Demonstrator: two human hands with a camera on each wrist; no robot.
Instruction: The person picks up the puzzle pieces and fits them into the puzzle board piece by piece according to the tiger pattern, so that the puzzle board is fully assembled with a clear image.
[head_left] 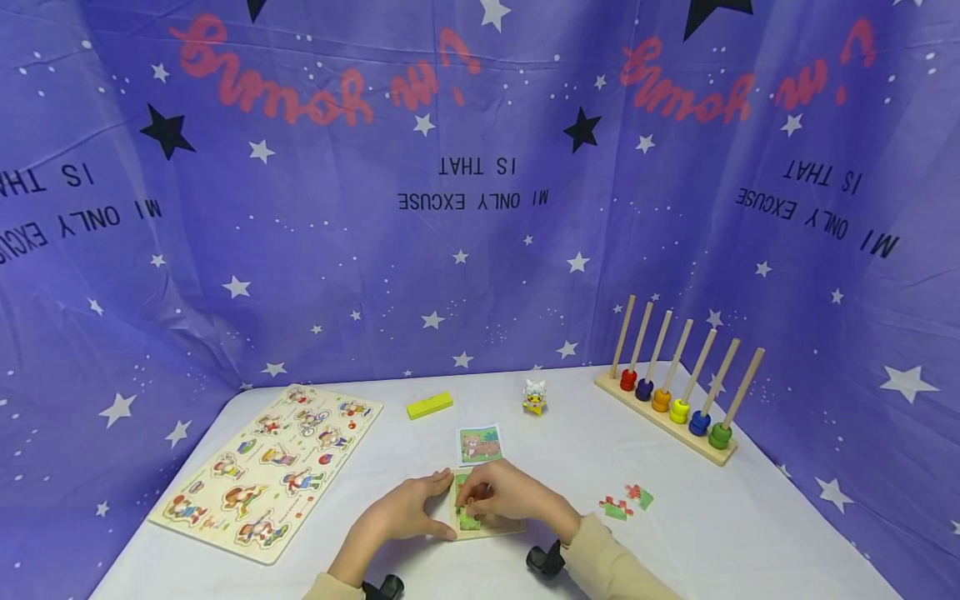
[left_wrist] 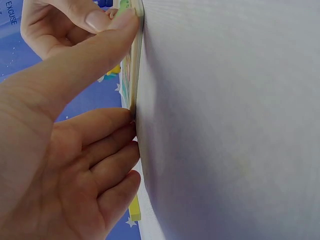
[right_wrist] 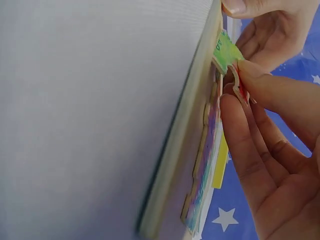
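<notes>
The right hand (head_left: 517, 496) pinches a thin, flat wooden jigsaw piece with a green and red printed face (right_wrist: 227, 54) between thumb and fingertips, over the near-left part of a shallow, pale wooden puzzle tray (head_left: 501, 531). The piece tilts off the tray, its green end pointing towards the left hand's thumb and its red, curved-cut side at the right fingertips; its long axis is hard to tell. The left hand (head_left: 408, 508) is spread wide, fingers nearly straight at the tray's left side, thumb on its near-left corner. Jigsaw-cut bare wood edges with purple and teal faces show past the near rim. Two loose red and green interlocking pieces (head_left: 617, 508) lie right of the tray on the white cloth-covered worktop (head_left: 720, 533); a glossy rectangular picture card (head_left: 480, 445) lies just beyond it.
</notes>
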